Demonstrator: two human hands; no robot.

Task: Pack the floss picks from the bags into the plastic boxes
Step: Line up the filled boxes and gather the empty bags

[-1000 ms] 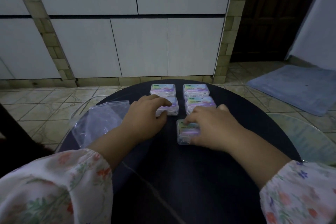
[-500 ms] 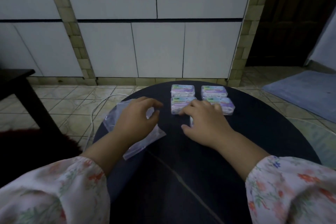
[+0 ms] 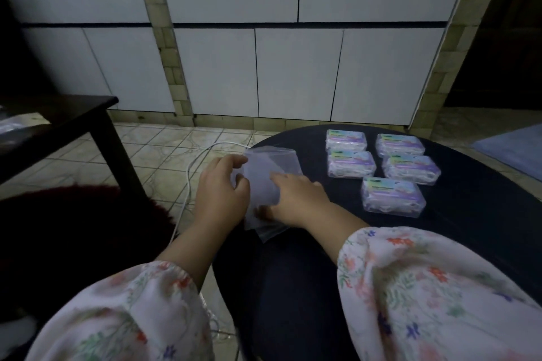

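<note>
Five shut boxes (image 3: 392, 197); flat clear bags (image 3: 271, 173).

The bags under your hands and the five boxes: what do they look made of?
Bags: thin clear plastic film, slightly glossy; the table shows through and they crease. Boxes: seemingly rigid clear plastic, with contents and purple labels visible through the walls. Dim light leaves the finish uncertain.

Counts on and around the round table (image 3: 469, 243)

Five plastic boxes (image 3: 393, 196) sit packed in two rows plus one. One pile of clear bags (image 3: 272, 173), number unclear. Two hands, left (image 3: 220, 193) and right (image 3: 296, 199). One white cable (image 3: 187, 182).
</note>
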